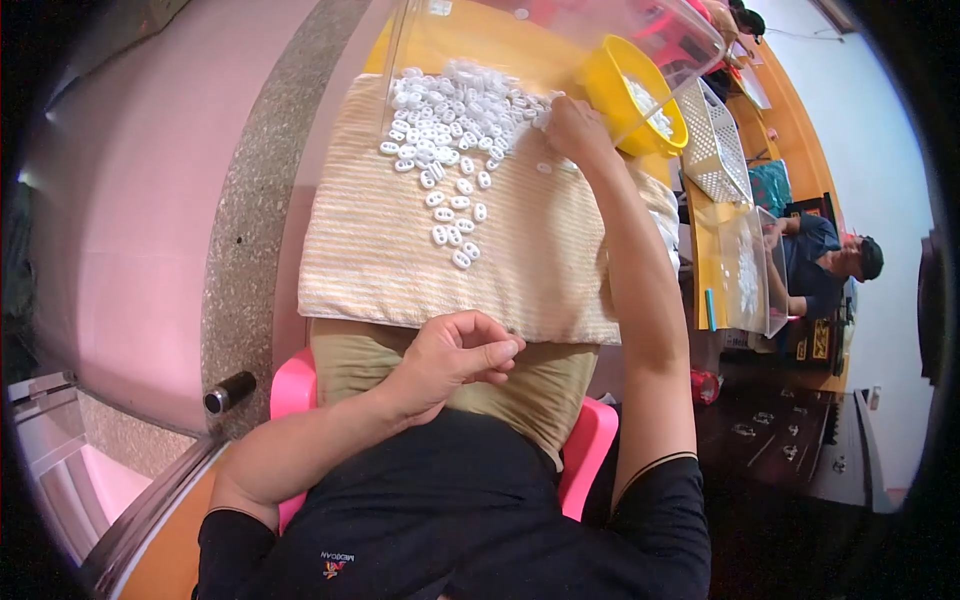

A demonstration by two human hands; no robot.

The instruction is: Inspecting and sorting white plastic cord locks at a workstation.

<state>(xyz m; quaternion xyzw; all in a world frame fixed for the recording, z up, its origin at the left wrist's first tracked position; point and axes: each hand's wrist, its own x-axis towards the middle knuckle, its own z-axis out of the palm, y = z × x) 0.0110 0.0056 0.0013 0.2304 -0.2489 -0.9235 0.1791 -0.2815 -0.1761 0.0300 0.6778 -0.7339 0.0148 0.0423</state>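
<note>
A striped cream towel [370, 260] lies across my lap and the table edge. Many small white oval plastic pieces with two holes [430, 125] are heaped on its far part, and several lie loose toward me. My right hand [577, 130] reaches to the heap's right edge, beside a yellow bowl [612, 80]. Its fingers curl downward with white pieces at their tips; what they grip is partly hidden. My left hand [462, 352] hovers over the towel's near edge, thumb pressed to the fingers. Anything in that pinch is too small to make out.
A clear plastic box [700, 40] leans over the heap's far side. White pieces fill part of the tilted bowl. To the right stand a white perforated basket [715, 140] and another person [815, 250] at a clear tray. A pink chair [590, 455] is under me.
</note>
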